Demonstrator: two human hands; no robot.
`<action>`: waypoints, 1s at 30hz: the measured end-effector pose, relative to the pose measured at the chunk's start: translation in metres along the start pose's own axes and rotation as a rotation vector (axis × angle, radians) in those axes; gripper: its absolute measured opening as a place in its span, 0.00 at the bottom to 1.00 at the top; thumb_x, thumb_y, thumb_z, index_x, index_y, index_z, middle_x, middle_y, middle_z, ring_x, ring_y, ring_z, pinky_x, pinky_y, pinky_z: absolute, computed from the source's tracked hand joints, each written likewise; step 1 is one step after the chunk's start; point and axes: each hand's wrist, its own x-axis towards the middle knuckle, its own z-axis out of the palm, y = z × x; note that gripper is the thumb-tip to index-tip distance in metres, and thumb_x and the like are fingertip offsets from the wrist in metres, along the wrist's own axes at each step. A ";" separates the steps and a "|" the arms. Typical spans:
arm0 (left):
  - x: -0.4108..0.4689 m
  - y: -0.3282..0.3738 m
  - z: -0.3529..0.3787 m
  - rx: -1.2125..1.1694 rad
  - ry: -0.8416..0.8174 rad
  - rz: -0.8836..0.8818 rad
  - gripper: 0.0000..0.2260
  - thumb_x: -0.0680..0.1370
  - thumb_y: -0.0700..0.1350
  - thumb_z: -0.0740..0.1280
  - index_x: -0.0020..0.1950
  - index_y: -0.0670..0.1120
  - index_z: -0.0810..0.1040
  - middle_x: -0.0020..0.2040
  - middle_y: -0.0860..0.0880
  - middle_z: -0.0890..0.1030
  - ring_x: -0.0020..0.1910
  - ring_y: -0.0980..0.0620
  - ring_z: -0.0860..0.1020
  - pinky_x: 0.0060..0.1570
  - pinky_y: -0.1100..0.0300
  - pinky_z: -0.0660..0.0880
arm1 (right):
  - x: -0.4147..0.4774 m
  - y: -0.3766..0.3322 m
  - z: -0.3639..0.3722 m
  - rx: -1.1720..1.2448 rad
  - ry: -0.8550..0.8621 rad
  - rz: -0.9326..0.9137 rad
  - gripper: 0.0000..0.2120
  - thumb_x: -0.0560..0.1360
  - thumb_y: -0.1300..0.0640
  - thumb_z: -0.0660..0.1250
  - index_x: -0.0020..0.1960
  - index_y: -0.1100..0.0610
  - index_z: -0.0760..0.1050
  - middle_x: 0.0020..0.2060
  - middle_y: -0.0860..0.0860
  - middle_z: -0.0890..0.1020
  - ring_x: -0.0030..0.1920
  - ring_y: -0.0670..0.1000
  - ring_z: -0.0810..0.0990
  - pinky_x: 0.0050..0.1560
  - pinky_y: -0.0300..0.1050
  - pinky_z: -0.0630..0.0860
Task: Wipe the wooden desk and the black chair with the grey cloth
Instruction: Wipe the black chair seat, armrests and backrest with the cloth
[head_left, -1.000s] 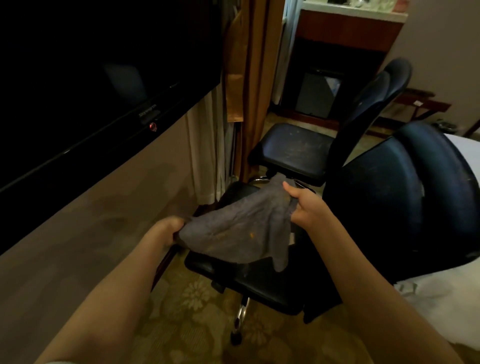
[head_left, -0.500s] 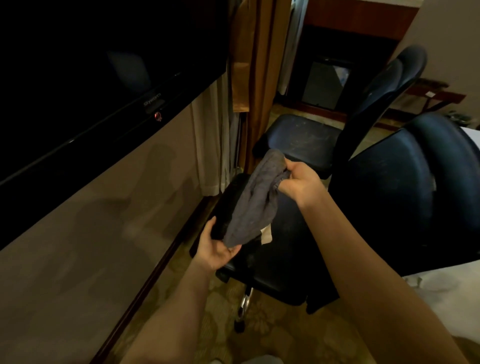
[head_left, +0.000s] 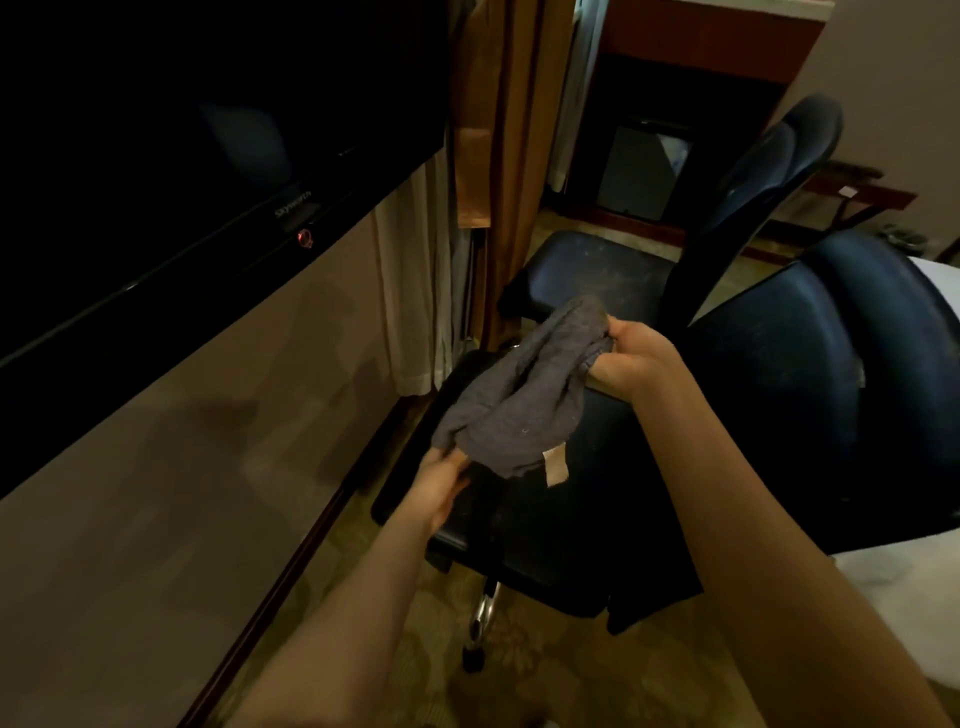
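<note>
The grey cloth (head_left: 524, 395) is soft and thin, with a flecked weave. It is gathered into loose folds, and a small pale tag (head_left: 555, 467) hangs from its lower hem. Both hands hold it in the air above the seat of the black chair (head_left: 545, 535). The right hand (head_left: 631, 358) grips the bunched upper end with curled fingers. The left hand (head_left: 441, 486) pinches the lower corner. The cloth's long axis runs on a slant from the lower left up to the upper right, and the middle sags between the two grips.

The chair has a smooth, slightly shiny padded seat with rounded corners, a broad curved back to the right, and a chrome leg (head_left: 485, 608) below. A second chair (head_left: 597, 270) of the same kind stands just behind it, its seat dusty and speckled.

The floor (head_left: 545, 675) is carpeted in a yellowish flower pattern. On the left, a large dark television (head_left: 182, 156) hangs on a plain beige wall, with a small red light on its lower edge. Pale and brown curtains (head_left: 415, 291) hang beside it. At the far end stands a dark cabinet (head_left: 649, 166) with a reddish wooden top. White bedding (head_left: 893, 597) shows at the right edge.
</note>
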 end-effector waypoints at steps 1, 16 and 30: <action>0.004 0.003 -0.006 0.060 0.019 0.020 0.16 0.80 0.45 0.62 0.68 0.46 0.69 0.62 0.48 0.76 0.62 0.49 0.73 0.63 0.52 0.66 | 0.002 0.000 -0.006 -0.012 0.036 -0.039 0.16 0.82 0.58 0.53 0.63 0.67 0.69 0.49 0.63 0.74 0.48 0.59 0.74 0.70 0.50 0.62; 0.019 0.057 -0.065 0.193 -0.177 -0.048 0.11 0.79 0.35 0.56 0.55 0.44 0.75 0.46 0.50 0.78 0.48 0.53 0.75 0.47 0.60 0.70 | 0.029 0.006 -0.064 -0.160 0.022 -0.070 0.04 0.75 0.66 0.66 0.42 0.59 0.76 0.30 0.53 0.83 0.34 0.50 0.83 0.36 0.42 0.80; 0.066 0.068 -0.071 0.233 0.190 0.119 0.11 0.78 0.44 0.65 0.59 0.43 0.75 0.55 0.45 0.79 0.59 0.44 0.76 0.55 0.55 0.72 | 0.097 0.000 -0.107 -0.832 0.127 -0.233 0.25 0.71 0.81 0.53 0.63 0.64 0.72 0.52 0.61 0.76 0.48 0.55 0.78 0.45 0.46 0.76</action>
